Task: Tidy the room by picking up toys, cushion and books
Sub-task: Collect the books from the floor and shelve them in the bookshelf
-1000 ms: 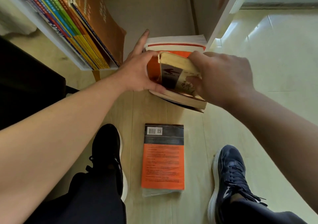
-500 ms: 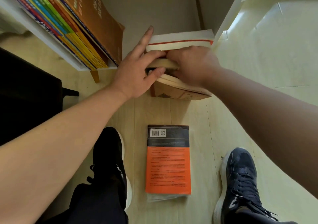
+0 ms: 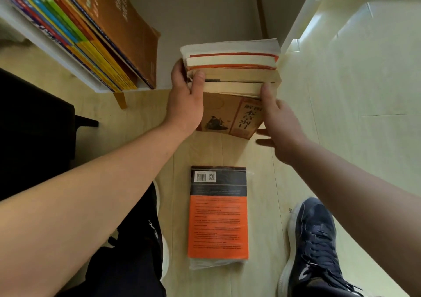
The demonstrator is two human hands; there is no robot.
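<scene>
Where the white shelf (image 3: 298, 16) opens at floor level, a stack of books (image 3: 232, 68) sits with matte cream page edges outward and thin red-orange cover lines between the blocks. Nearest volume: brown-covered book (image 3: 227, 114), rectangular, bearing a seated figure and a red panel of characters. Left hand (image 3: 185, 105) grips the stack's left end, thumb curled over the page edges, other digits mostly hidden behind. Right hand (image 3: 280, 125) at the lower right corner: thumb pressed straight on the edges, fingers (image 3: 264, 141) extended beneath the brown cover, clasping nothing. Orange book (image 3: 218, 219), back cover up, barcoded, in clear wrap, lies flat on the pale floor (image 3: 364, 91) beside a navy laced shoe (image 3: 314, 239); small print illegible. Slim coloured books (image 3: 91, 34) lean above, tops cut off.
</scene>
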